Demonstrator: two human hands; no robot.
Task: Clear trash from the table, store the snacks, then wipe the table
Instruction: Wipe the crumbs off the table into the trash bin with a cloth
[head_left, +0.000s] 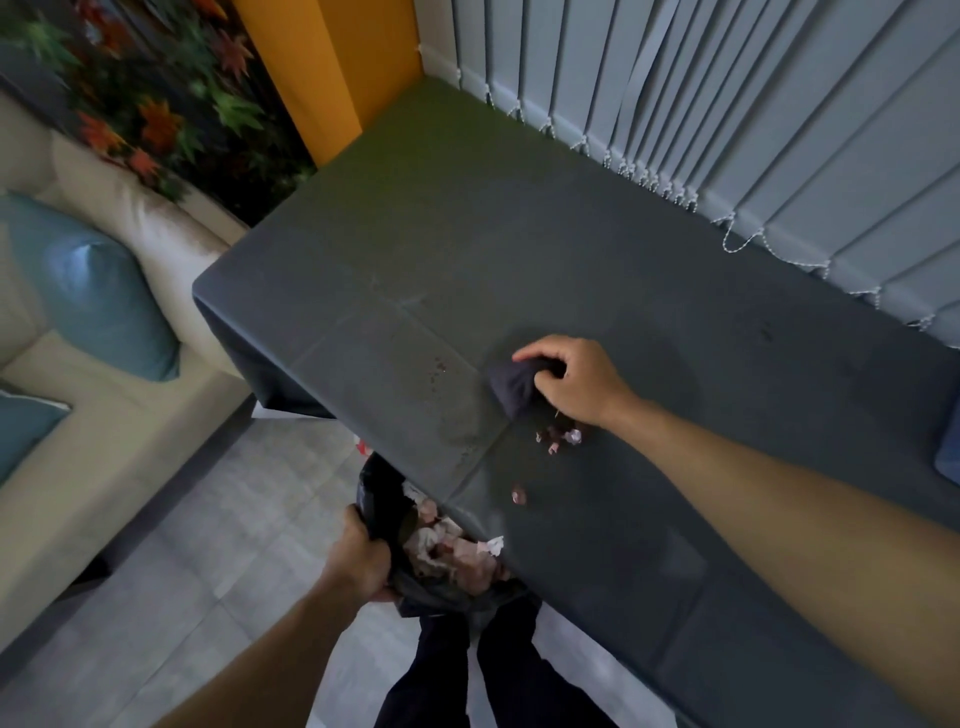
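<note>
A dark grey table (519, 249) fills the middle of the view. My right hand (576, 382) presses a bunched dark cloth (511, 387) onto its top. Just below the cloth lies a small heap of pinkish scraps (561, 439), and one more scrap (518, 496) sits nearer the table's front edge. My left hand (358, 558) grips the rim of a black trash bag (441, 592) held under that edge. The bag's mouth gapes and crumpled paper trash (447, 545) shows inside.
A cream sofa (104, 415) with blue cushions (98, 296) stands to the left. Vertical blinds (753, 130) with bead chains run along the table's far side. An orange pillar (332, 73) rises at the far corner. My legs (488, 675) stand on grey floor tiles.
</note>
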